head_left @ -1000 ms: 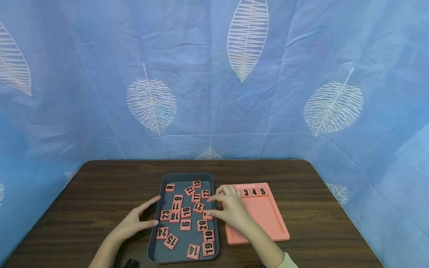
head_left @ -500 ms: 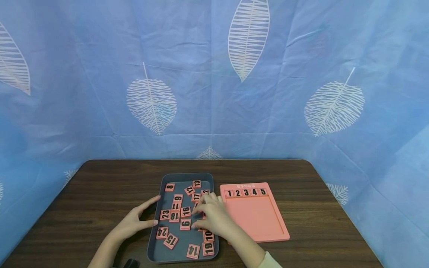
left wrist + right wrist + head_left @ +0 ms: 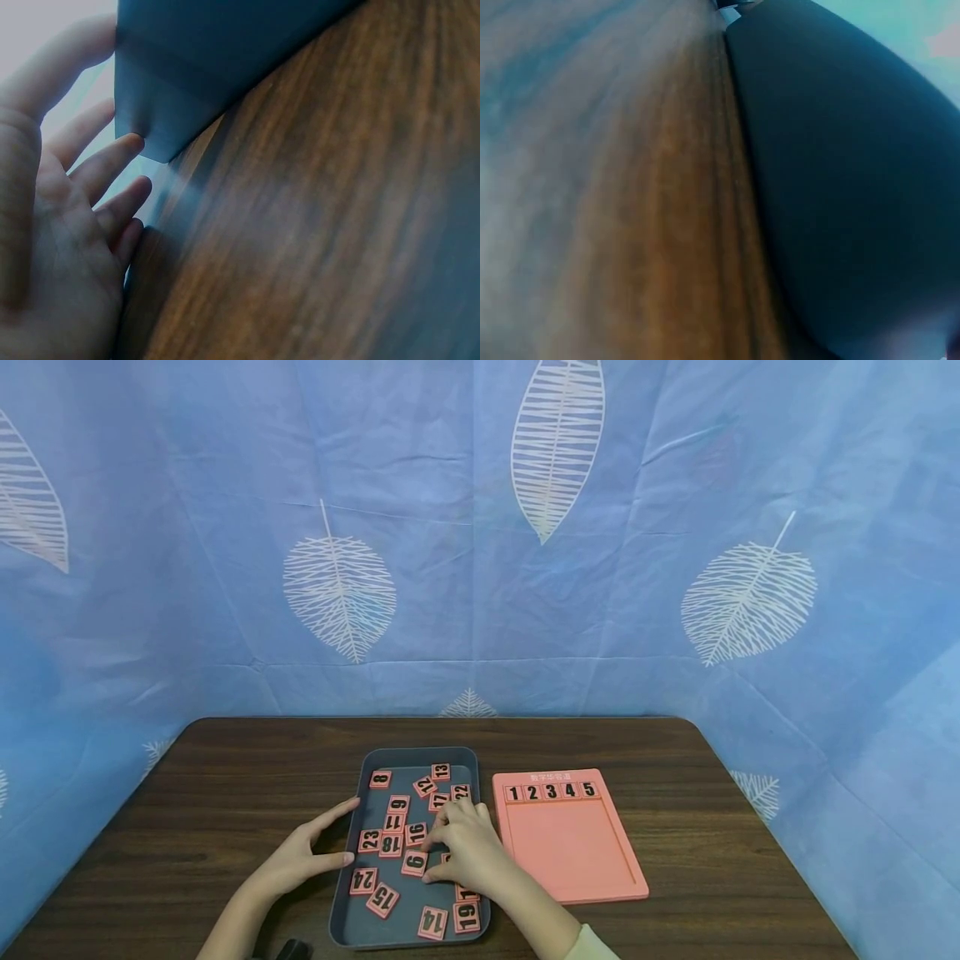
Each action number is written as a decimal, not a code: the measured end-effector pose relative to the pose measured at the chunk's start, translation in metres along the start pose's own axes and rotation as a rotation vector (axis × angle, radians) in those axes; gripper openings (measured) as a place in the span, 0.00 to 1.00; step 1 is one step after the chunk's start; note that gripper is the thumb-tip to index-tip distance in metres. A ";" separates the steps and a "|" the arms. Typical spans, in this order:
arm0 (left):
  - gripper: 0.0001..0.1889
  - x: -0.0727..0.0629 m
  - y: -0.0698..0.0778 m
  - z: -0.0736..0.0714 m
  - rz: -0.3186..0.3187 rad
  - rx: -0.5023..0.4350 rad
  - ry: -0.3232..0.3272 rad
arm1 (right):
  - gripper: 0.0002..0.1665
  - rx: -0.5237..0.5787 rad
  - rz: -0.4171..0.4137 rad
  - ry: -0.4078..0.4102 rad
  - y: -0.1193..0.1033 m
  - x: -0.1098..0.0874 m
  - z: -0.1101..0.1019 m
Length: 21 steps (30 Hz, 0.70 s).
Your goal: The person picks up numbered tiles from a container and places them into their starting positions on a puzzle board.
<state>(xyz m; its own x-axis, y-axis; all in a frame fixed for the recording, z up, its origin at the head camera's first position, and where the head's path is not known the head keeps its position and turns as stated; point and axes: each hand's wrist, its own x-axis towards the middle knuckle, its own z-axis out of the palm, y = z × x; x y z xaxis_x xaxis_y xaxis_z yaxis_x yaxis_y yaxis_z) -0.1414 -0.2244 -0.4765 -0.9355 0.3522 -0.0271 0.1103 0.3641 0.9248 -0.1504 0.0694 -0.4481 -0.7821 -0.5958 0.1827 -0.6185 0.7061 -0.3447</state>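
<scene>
Background: blue cloth (image 3: 420, 610) with pale leaf prints, hung behind a dark wood-grain table (image 3: 712, 852).

Item, tile 6 (image 3: 413, 863): pink, black numeral; in the tray (image 3: 397, 932), lying slightly askew.

Item, right hand (image 3: 468, 847): over the tray. Grip: thumb and forefinger bent, tips apart, at the tile's right-hand corners; whether they pinch it we cannot tell, the right wrist view giving only tray wall and table.

Item, loose tiles, many: in the tray at mixed angles. We note tile 16 (image 3: 416, 834) just beyond tile 6, tile 8 (image 3: 380, 779) in the far left corner, tile 24 (image 3: 363, 882) by the left wall. Some are partly covered by the right hand; a 7 we cannot find.

Item, left hand (image 3: 300, 857): at the tray's left rim; grip apart, fingers extended, holding nothing.

Item, board (image 3: 573, 852): pink, right of the tray, apart from it.

Done: tiles 1 to 5 (image 3: 551, 791), in order, filling the top row.

Left: all below that row, bare. We judge the work at an early stage, about a fifth complete, with tile 6 the piece now attended to.

Item, sleeve (image 3: 590, 947): pale, on the right arm.
</scene>
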 end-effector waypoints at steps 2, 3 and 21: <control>0.38 0.000 0.001 0.000 0.002 0.003 0.000 | 0.17 -0.019 -0.006 0.012 0.000 0.000 0.001; 0.39 0.000 0.001 0.000 -0.001 0.002 0.000 | 0.17 -0.029 -0.011 0.019 -0.001 0.000 0.001; 0.39 0.000 0.001 -0.001 -0.007 -0.013 -0.002 | 0.16 -0.057 -0.019 0.095 -0.002 -0.002 0.001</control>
<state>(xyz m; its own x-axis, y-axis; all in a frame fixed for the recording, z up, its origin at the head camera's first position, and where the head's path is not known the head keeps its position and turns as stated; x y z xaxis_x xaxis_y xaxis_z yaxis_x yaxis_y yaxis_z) -0.1422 -0.2250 -0.4752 -0.9357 0.3511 -0.0339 0.0995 0.3548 0.9296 -0.1476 0.0681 -0.4488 -0.7720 -0.5724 0.2764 -0.6348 0.7170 -0.2881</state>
